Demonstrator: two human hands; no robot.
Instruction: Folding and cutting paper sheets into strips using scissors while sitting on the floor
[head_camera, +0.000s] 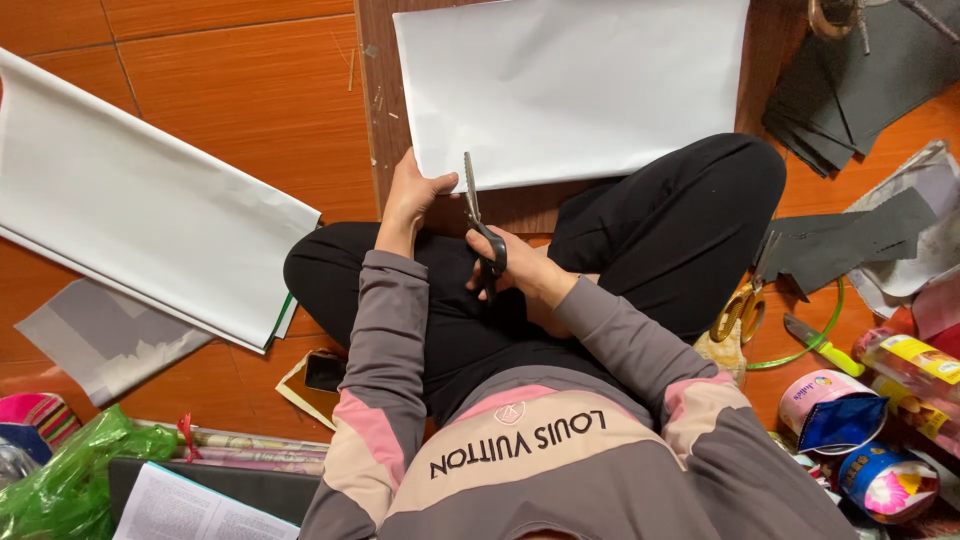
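I sit cross-legged on an orange wood floor. A large white paper sheet (570, 85) lies in front of me on a brown board (378, 110). My left hand (412, 192) pinches the sheet's near left corner. My right hand (510, 268) grips the black handles of a pair of scissors (474, 210), whose blades point away from me and meet the sheet's near edge just right of my left hand.
A bigger white sheet (140, 200) lies at left. Dark grey paper pieces (850, 90) sit at upper right. Yellow-handled scissors (742, 308), a green-handled knife (822, 345), tape rolls and packets crowd the right. A green bag (70, 480) and a book lie at lower left.
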